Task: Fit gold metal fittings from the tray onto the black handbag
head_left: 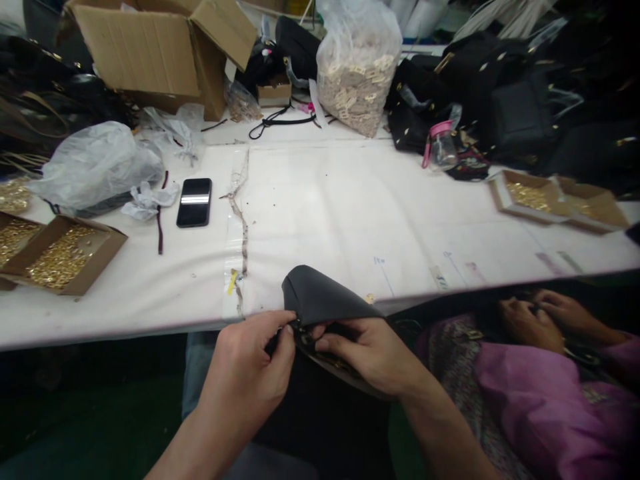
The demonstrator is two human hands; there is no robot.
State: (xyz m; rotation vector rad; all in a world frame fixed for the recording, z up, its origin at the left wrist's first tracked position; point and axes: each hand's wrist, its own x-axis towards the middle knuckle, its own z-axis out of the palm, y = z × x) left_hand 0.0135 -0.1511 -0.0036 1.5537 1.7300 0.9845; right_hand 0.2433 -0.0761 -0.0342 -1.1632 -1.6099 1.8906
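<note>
A black leather-like piece (325,293), perhaps part of a bag, is held at the table's front edge, its folded top resting against the white cloth. My left hand (260,353) pinches its left corner between thumb and index finger. From the right, my right hand (367,350) grips the piece, with the thumb on the near side and the fingers partly tucked inside its opening. Along the opened lower edge some dark and brassy detail shows, too small to make out. Whatever small part may lie between the fingertips is hidden.
Cardboard trays of gold-coloured metal parts stand at left (65,260) and right (530,193). A phone (195,203) lies left of centre. Behind are a carton (140,53), a filled plastic bag (357,73), a pink-lidded bottle (442,147) and black bags (525,113). A co-worker's hands (545,320) work at right.
</note>
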